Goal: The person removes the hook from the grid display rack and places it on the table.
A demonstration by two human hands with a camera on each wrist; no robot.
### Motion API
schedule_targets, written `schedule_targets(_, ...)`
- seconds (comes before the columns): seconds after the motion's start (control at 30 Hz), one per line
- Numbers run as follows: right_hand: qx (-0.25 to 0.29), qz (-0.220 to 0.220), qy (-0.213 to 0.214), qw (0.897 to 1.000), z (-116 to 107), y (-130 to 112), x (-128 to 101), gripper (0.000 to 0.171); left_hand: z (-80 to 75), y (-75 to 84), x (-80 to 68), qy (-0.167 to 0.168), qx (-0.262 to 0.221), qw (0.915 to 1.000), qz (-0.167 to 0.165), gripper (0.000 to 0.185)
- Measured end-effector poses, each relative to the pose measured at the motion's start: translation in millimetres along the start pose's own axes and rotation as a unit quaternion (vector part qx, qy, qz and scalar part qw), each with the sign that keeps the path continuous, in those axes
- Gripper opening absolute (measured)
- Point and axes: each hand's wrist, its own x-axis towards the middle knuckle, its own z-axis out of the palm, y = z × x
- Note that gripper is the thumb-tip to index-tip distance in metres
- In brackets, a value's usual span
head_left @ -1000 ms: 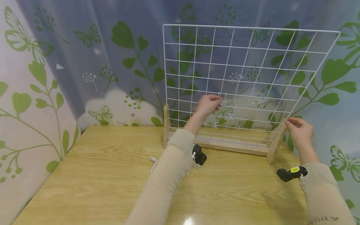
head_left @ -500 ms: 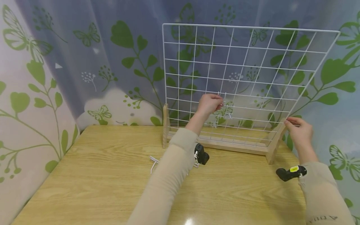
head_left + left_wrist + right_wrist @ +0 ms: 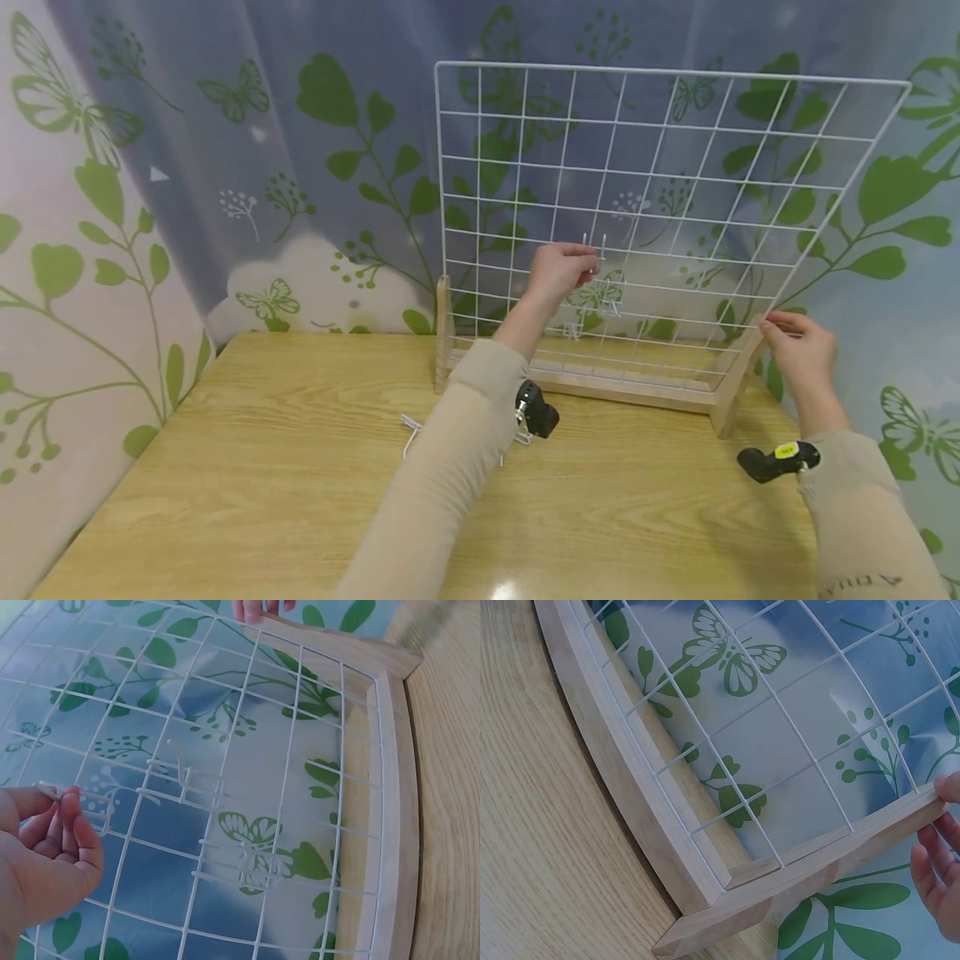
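My left hand (image 3: 558, 273) pinches a white wire hook (image 3: 103, 816) between thumb and fingers, in front of the middle of a white wire grid panel (image 3: 645, 175). In the head view the hook's two prongs stick up beyond the fingertips; whether they touch the grid I cannot tell. Below and to the right hang two similar hooks, an upper one (image 3: 184, 776) and a lower one (image 3: 247, 862). At the right side, my right hand (image 3: 808, 354) grips the top of the wooden stand's upright (image 3: 738, 375), beside the grid's edge.
More white hooks lie on the wood-grain table (image 3: 262, 467): one to the left (image 3: 410, 427) of my left forearm, others partly behind it. The stand's base bar (image 3: 622, 393) runs along the grid's foot. A patterned curtain (image 3: 330, 208) hangs close behind.
My left hand has risen slightly with the hook, whose prongs now stand higher against the grid. The right hand stays in place on the upright.
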Motion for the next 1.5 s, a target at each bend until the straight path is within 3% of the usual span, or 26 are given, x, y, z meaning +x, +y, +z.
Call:
schedule_targets(0.07, -0.001, -0.001, -0.001, 1.000, 0, 0, 0, 0.022, -1.1, -0.3, -0.3, -0.001, -0.002, 1.0000, 0.004, 0.016)
schedule_targets(0.27, 0.013, 0.007, 0.002, 1.000, 0, 1, -1, 0.004, -4.1, -2.0, -1.1, -0.004, -0.004, 0.9999, 0.010, 0.017)
schedule_targets(0.83, 0.010, 0.007, 0.006, 1.000, 0, -2, -2, 0.005, -25.8, 1.8, -13.1, -0.019, -0.016, 0.9990, 0.036, 0.023)
schedule_targets(1.23, 0.048, 0.004, -0.001, 0.999, -2, -1, -1, 0.016, -59.9, -2.0, -27.3, -0.037, 0.036, 0.9979, 0.038, 0.024)
schedule_targets(1.5, 0.036, 0.005, 0.001, 0.999, 1, -1, -1, 0.015, -82.2, -6.5, -32.4, -0.026, 0.041, 0.9986, 0.021, 0.025)
